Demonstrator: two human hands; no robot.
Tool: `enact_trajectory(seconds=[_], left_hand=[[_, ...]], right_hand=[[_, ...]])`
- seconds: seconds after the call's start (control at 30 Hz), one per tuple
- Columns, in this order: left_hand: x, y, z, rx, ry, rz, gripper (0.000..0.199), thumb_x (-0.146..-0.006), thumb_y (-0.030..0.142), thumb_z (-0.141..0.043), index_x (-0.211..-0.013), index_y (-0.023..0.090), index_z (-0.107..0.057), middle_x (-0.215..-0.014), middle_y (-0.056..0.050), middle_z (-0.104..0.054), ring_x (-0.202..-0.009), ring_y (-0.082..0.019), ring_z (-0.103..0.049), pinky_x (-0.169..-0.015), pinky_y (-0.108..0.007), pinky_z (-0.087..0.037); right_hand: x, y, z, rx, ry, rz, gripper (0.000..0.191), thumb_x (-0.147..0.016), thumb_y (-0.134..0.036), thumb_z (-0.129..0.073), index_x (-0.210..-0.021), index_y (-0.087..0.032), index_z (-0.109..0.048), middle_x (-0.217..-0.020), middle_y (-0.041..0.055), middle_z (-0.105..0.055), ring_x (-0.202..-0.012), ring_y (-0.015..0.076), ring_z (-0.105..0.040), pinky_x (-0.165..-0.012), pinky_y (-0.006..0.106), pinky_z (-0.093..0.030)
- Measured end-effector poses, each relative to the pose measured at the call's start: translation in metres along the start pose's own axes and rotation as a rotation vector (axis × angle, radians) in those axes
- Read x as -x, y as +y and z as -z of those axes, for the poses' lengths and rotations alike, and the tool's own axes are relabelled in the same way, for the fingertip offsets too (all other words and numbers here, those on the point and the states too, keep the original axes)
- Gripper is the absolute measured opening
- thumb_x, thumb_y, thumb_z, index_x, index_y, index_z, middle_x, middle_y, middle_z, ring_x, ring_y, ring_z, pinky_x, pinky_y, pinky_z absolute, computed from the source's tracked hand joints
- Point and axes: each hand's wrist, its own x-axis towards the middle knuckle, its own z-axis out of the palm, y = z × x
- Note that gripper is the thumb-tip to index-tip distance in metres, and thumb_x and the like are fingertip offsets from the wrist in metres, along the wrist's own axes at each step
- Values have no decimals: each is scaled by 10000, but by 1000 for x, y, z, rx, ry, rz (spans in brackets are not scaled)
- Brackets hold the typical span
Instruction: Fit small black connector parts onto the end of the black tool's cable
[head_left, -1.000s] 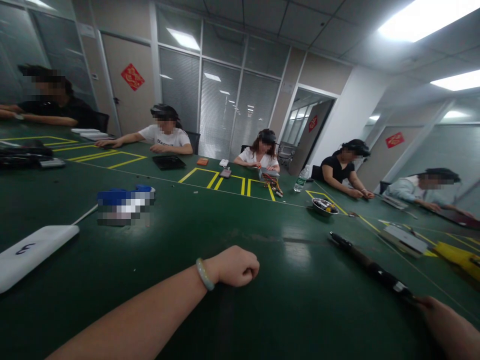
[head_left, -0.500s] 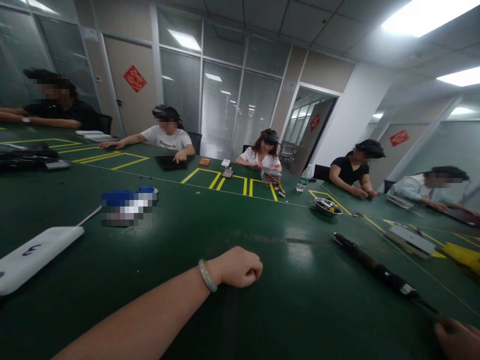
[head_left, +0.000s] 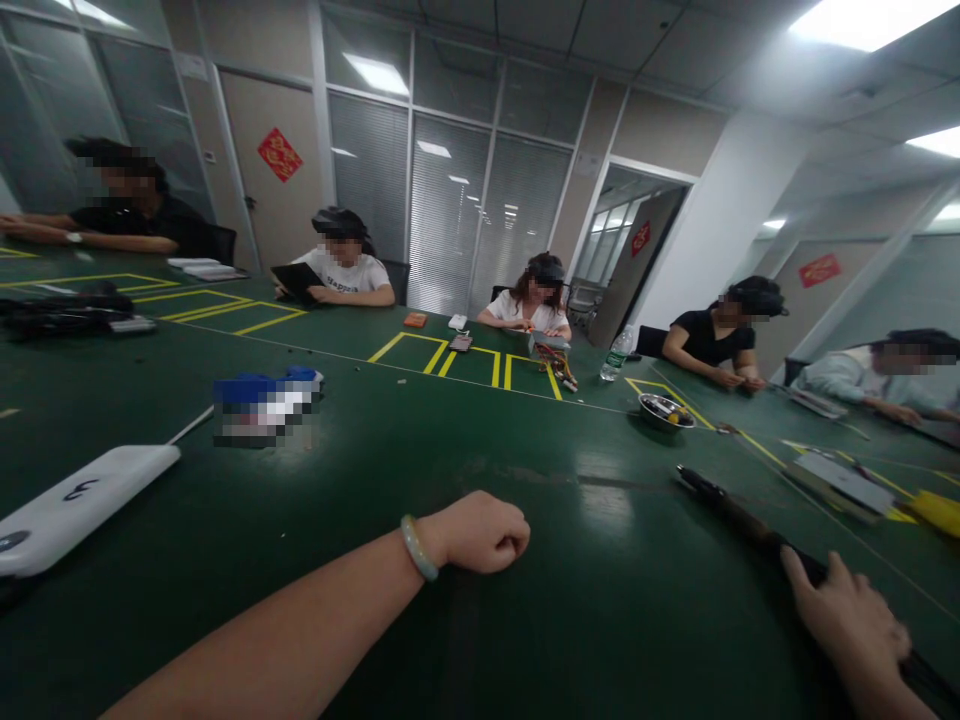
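My left hand rests on the green table as a loose fist, with a pale bangle at the wrist. Whether anything is inside the curled fingers is hidden. At the lower right, my right hand lies over the rear part of a long black pen-shaped tool, thumb and fingers apart around it. The tool's tip points to the upper left, and its cord runs out past my wrist.
A white power bank marked 3 lies at the left, cabled to a blurred blue-and-white item. Beyond are a metal bowl, a bottle and a grey box. Several people sit around the table.
My right hand has moved in from the lower right corner, up along the cord onto the tool's body. My left hand stays put. Across the table, a person has lifted a dark tablet.
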Motion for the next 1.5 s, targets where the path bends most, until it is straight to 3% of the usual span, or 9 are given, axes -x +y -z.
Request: enact_trajectory(seconds=[0.17, 0.33, 0.47, 0.73, 0.87, 1.0, 1.17, 1.3, 1.5], left_hand=[[-1, 0, 0, 17, -2, 6, 97, -809, 162, -525, -785, 212, -604, -800, 40, -615, -685, -97, -560, -673, -213, -437], [-7, 1, -2, 10, -10, 1, 96, -807, 168, -522, -774, 211, -602, -801, 40, -615, -685, -99, -563, -662, -217, -433], [-10, 4, -1, 0, -6, -5, 107, -815, 164, -513, -760, 204, -596, -794, 34, -611, -672, -99, -558, -653, -217, -432], [-10, 10, -2, -53, 18, -58, 120, -825, 164, -515, -832, 221, -621, -836, 22, -629, -703, -114, -582, -699, -245, -459], [-11, 13, 2, -64, 249, -4, 275, -824, 131, -498, -1050, 240, -611, -1007, -12, -646, -935, -164, -596, -879, -314, -465], [-9, 5, 7, -97, 535, 191, 395, -882, 162, -450, -1268, 228, -505, -1260, -57, -565, -1174, -207, -502, -1041, -406, -396], [0, -20, -1, -199, 572, 385, 431, -974, 316, -360, -1388, 198, -383, -1384, -86, -478, -1294, -217, -425, -1091, -434, -356], [1, -28, -7, -213, 463, 386, 470, -983, 408, -347, -1410, 211, -354, -1394, -88, -476, -1301, -223, -426, -1097, -455, -332], [-1, -26, -5, -235, 321, 331, 571, -870, 410, -590, -1387, 272, -390, -1377, -63, -481, -1269, -232, -441, -1083, -446, -323]], right_hand=[[-31, -2, -6, -91, -86, -252, 954, -718, -823, -39, -1425, -290, -392, -1282, 273, -426, -1223, 411, -371, -944, 538, -181], [-37, 3, -11, -136, -30, -227, 850, -760, -796, -76, -1398, -351, -418, -1270, 263, -446, -1225, 402, -375, -891, 555, -208], [-21, -28, -12, -134, -32, -108, 723, -845, -712, -123, -1298, -324, -532, -1213, 200, -524, -1159, 381, -450, -893, 546, -276], [82, -196, -14, -214, -88, 410, 480, -971, -519, -209, -1177, -295, -581, -1122, 68, -559, -1072, 258, -501, -988, 480, -258], [169, -289, -17, -338, -137, 696, 371, -995, -474, -283, -1122, -334, -601, -1111, 29, -560, -1056, 229, -487, -992, 459, -241], [235, -344, -24, -391, -154, 947, 310, -1005, -367, -323, -1196, -336, -565, -1151, 35, -543, -1082, 219, -471, -986, 430, -255], [248, -342, -10, -582, -170, 1005, 396, -1007, -361, -336, -1398, -307, -376, -1306, 50, -453, -1217, 209, -409, -1024, 398, -276], [228, -308, 21, -506, -143, 1037, 311, -916, -373, -547, -1199, -244, -546, -1209, 58, -502, -1117, 225, -480, -959, 351, -351], [201, -276, 44, -225, -542, 1044, 323, -749, -338, -752, -1022, -237, -613, -994, 6, -568, -860, 174, -565, -703, 260, -401]])
